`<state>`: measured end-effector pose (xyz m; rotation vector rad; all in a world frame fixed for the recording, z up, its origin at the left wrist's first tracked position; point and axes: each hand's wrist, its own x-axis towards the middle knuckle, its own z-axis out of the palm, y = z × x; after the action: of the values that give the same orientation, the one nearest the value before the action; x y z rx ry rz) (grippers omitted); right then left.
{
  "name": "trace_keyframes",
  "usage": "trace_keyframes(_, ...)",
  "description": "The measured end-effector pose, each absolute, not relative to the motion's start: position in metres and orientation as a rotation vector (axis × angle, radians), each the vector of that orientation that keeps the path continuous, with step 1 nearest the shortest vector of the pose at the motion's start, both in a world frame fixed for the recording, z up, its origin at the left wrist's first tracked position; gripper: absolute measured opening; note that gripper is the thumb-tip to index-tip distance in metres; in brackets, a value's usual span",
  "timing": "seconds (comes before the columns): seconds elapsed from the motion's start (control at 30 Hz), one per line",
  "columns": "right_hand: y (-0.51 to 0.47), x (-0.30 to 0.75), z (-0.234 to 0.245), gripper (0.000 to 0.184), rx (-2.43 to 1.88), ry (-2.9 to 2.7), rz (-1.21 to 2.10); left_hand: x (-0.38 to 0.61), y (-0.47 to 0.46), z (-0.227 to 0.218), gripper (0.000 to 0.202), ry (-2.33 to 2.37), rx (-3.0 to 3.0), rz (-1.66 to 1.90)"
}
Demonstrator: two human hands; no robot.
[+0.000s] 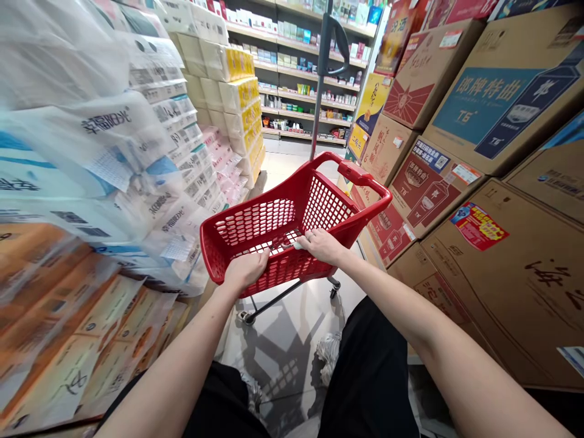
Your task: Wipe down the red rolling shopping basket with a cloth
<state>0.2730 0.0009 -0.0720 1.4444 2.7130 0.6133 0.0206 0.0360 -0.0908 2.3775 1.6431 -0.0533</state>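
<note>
In front of me stands a red plastic shopping cart with lattice walls, on a grey wheeled frame. Its side faces me, and its push handle is at the far right end. My left hand is closed over the near rim, towards the left end. Further right along the same rim, my right hand is closed on it too. A small pale spot shows at the right fingertips; I cannot make out what it is. Through the basket's lattice bottom the floor is visible.
Wrapped tissue packs are stacked high on the left. Cardboard cartons form a wall on the right. A tall pole with a dark grip rises behind the cart. Stocked shelves stand at the back. My shoes are on the tiled floor.
</note>
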Motion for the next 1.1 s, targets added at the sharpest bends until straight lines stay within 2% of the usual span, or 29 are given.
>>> trace_keyframes(0.23, -0.008, 0.338, -0.054, 0.028, 1.613, 2.545, 0.788, 0.029, 0.033, -0.089, 0.078, 1.622, 2.361, -0.045)
trace_keyframes(0.47, -0.01, 0.3, -0.078, 0.03, 1.702, 2.617, 0.81, 0.041, 0.025, -0.087, 0.078, 1.65, 2.301, 0.02)
trace_keyframes(0.63, -0.015, 0.28, -0.09, 0.027, 1.725, 2.697, 0.787, 0.034, -0.003, -0.082, 0.062, 1.552, 2.313, 0.26)
trace_keyframes(0.8, -0.018, 0.283, -0.092, 0.028, 1.705, 2.748, 0.762, -0.014, -0.049, -0.063, 0.04, 1.485, 2.443, 0.761)
trace_keyframes(0.87, -0.019, 0.282, -0.093, 0.029, 1.72, 2.743, 0.761, -0.055, -0.07, -0.045, 0.037, 1.621, 2.46, 0.923)
trace_keyframes(0.97, -0.021, 0.279, -0.094, 0.03, 1.729, 2.749, 0.755, -0.135, -0.098, -0.011, 0.036, 2.137, 2.335, 1.134)
trace_keyframes(1.1, -0.023, 0.276, -0.095, 0.029, 1.732, 2.749, 0.755, -0.244, -0.123, 0.015, 0.047, 2.811, 2.01, 1.046)
